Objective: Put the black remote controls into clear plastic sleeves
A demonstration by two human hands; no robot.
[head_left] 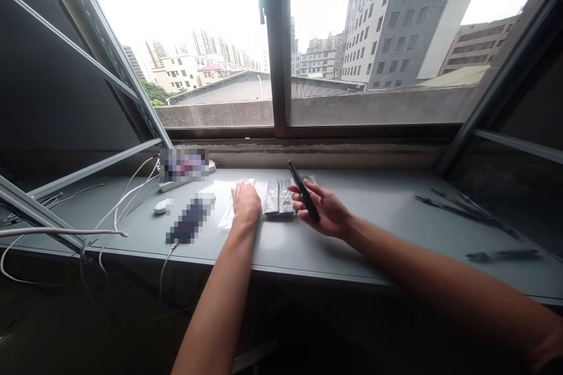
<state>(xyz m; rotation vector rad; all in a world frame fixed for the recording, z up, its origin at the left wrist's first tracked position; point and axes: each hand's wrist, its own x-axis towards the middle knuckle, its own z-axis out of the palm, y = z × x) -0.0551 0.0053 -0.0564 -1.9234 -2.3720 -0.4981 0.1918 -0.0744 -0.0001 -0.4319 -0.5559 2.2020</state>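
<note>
In my right hand (323,208) is a slim black object (304,192), held at a tilt above the grey table, with my fingers wrapped round it. My left hand (246,202) rests on a clear plastic bag (227,215) on the table; its fingers point toward the window and lie over the bag's upper part. Between the hands sit dark packets in clear wrapping (272,197), side by side. Part of the packets is hidden behind my right hand.
A blurred-out phone-like object (189,221) with a white cable lies at the left, near a white power strip (188,176) and a small white item (161,207). Several dark pen-like items (461,211) lie at the right. Metal frames flank the table (396,187).
</note>
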